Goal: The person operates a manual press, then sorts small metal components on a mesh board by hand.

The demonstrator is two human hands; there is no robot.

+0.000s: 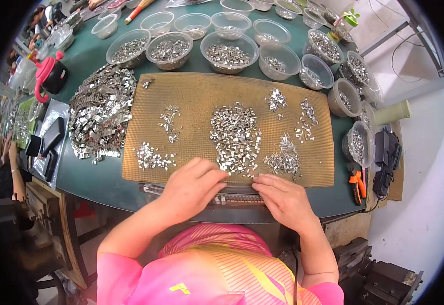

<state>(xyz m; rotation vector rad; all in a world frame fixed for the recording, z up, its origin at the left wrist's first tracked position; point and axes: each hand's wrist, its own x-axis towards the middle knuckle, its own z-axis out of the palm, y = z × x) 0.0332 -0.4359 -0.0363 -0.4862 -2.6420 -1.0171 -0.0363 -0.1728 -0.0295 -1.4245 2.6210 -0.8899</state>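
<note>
Both my hands reach the front edge of a brown textured mat, at the near end of a central pile of small shiny metal pieces (235, 134). My left hand (192, 189) is closed, its thumb and fingertips drawn together by the pile; what they pinch is too small to make out. My right hand (284, 197) has its fingers bent and pressed together just right of the pile, and anything in them is hidden. Below and between the hands lies a long narrow metal strip fixture (237, 199) with a row of small parts along it.
Smaller heaps of metal pieces dot the mat (191, 96). Left of it lies a large heap of linked metal pieces (102, 109). Several clear plastic bowls (229, 66) line the back and right. Orange-handled pliers (356, 187) lie right; a pink-and-black container (51, 73) stands left.
</note>
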